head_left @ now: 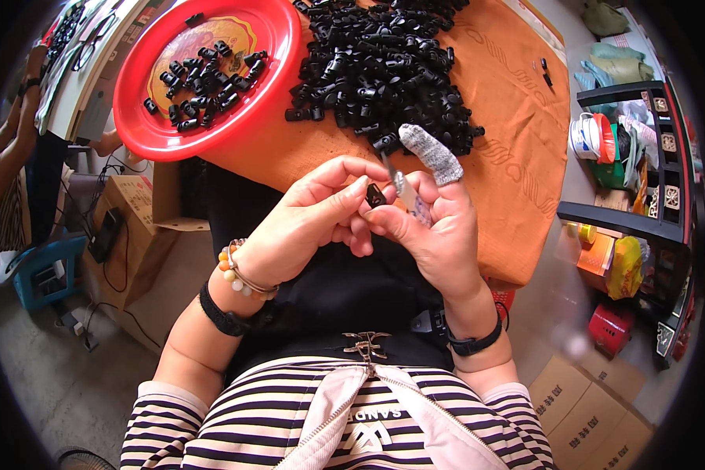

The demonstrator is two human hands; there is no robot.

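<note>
My left hand point(319, 205) pinches a small black plastic part point(375, 195), shaped like a cord lock, in front of my body. My right hand point(440, 225) is closed beside it, with its thumb against the part. In the right fingers is a slim tool point(404, 190) with a thin dark tip and a pale, wrapped-looking handle; its exact kind is unclear. A grey knitted finger cover point(432, 153) sits on a raised right finger. Just beyond both hands lies a big heap of similar black parts point(376, 70).
At the far left, a red round tray point(286, 86) holds several black parts and overlaps the table's edge. An orange cloth point(517, 141) covers the table, with small loose pieces point(546, 72) at right. Cardboard boxes point(129, 227) stand left; a dark shelf rack point(627, 215) stands right.
</note>
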